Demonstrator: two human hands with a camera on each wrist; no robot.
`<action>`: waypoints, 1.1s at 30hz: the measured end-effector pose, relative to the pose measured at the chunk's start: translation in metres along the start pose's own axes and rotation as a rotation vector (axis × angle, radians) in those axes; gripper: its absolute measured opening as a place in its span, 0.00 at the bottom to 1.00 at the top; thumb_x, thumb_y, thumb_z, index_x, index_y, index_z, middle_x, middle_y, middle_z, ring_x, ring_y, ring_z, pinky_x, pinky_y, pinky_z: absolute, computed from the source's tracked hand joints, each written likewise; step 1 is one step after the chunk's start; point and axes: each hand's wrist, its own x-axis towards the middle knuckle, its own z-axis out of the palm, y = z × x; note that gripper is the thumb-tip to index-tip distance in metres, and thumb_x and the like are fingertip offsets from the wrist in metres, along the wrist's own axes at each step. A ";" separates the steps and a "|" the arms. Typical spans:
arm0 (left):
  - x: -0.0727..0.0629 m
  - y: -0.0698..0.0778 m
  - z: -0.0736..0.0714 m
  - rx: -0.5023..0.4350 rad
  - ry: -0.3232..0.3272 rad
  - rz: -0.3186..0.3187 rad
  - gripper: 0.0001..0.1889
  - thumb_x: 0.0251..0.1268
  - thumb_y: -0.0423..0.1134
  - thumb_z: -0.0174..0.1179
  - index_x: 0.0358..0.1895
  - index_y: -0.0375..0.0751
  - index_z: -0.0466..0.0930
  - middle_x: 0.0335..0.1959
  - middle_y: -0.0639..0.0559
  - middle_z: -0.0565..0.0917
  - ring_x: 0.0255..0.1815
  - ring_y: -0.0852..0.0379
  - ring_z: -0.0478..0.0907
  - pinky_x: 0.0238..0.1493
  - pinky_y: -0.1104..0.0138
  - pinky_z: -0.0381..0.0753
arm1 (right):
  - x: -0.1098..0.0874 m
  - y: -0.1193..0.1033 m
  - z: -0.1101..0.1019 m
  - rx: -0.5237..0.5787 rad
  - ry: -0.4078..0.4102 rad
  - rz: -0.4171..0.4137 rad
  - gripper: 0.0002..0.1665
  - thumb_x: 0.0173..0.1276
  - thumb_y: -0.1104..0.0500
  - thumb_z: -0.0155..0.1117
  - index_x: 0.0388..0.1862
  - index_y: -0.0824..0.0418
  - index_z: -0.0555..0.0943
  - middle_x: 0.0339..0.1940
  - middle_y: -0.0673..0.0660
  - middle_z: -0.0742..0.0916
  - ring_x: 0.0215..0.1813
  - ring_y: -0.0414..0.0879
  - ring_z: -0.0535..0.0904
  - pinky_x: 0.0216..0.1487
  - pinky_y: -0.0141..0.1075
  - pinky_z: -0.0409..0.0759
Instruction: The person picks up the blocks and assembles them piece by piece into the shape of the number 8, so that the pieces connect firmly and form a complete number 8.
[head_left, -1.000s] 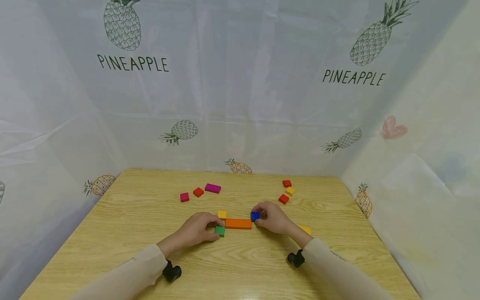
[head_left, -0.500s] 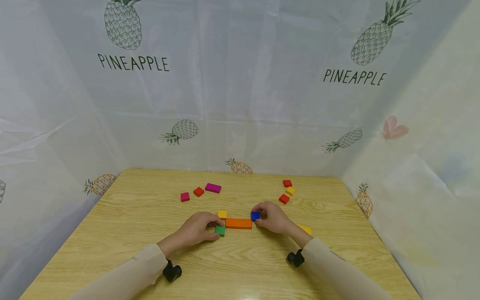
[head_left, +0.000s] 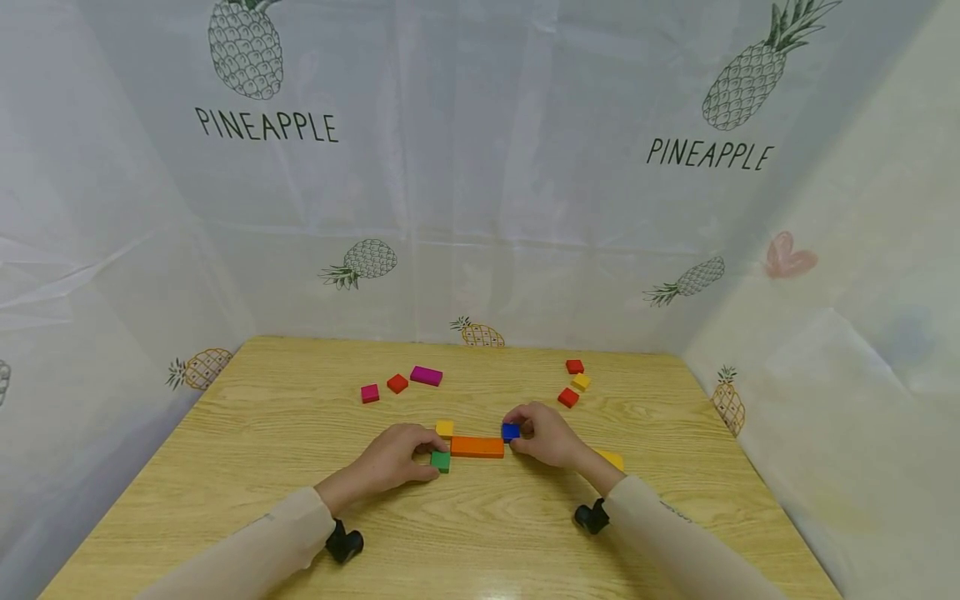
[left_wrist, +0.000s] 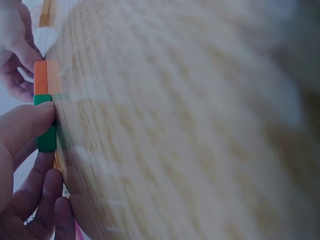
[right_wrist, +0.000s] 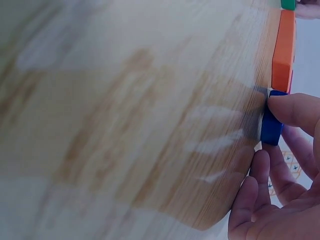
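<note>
Between thumb and fingers, my left hand [head_left: 396,457] pinches a small green block [head_left: 440,462] on the wooden table. The left wrist view shows the thumb across the face of that green block [left_wrist: 46,130]. My right hand [head_left: 549,435] pinches a small blue block [head_left: 511,432], seen close up as a blue block [right_wrist: 272,120] in the right wrist view. A long orange block [head_left: 477,447] lies between the two hands, the green block at its left end and the blue one at its right. Behind the green block sits a yellow block [head_left: 445,428].
At the back left of the table [head_left: 480,525] lie a pink block [head_left: 370,393], a red block [head_left: 397,383] and a long purple block [head_left: 427,376]. Back right are two red blocks [head_left: 568,397] and a yellow one [head_left: 581,382]. A yellow piece [head_left: 612,460] is partly behind the right forearm.
</note>
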 end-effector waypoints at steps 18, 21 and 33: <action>0.001 0.003 -0.002 0.009 -0.017 -0.037 0.15 0.64 0.40 0.77 0.53 0.49 0.90 0.46 0.60 0.88 0.44 0.60 0.81 0.50 0.63 0.81 | 0.000 0.000 0.001 -0.008 0.005 0.006 0.17 0.68 0.64 0.77 0.55 0.62 0.86 0.46 0.56 0.85 0.44 0.45 0.81 0.50 0.40 0.83; 0.001 0.003 -0.002 0.003 -0.019 -0.043 0.15 0.64 0.40 0.77 0.53 0.49 0.90 0.46 0.61 0.88 0.43 0.60 0.80 0.50 0.63 0.81 | 0.000 -0.001 0.000 -0.006 0.006 0.002 0.17 0.68 0.65 0.77 0.54 0.63 0.86 0.46 0.57 0.85 0.44 0.45 0.80 0.50 0.41 0.83; 0.000 0.003 -0.001 -0.013 -0.018 -0.048 0.15 0.64 0.40 0.77 0.53 0.49 0.91 0.46 0.60 0.88 0.43 0.59 0.81 0.50 0.62 0.82 | -0.001 -0.002 0.001 -0.014 0.013 -0.006 0.18 0.67 0.65 0.77 0.56 0.64 0.85 0.47 0.59 0.85 0.45 0.46 0.81 0.51 0.42 0.83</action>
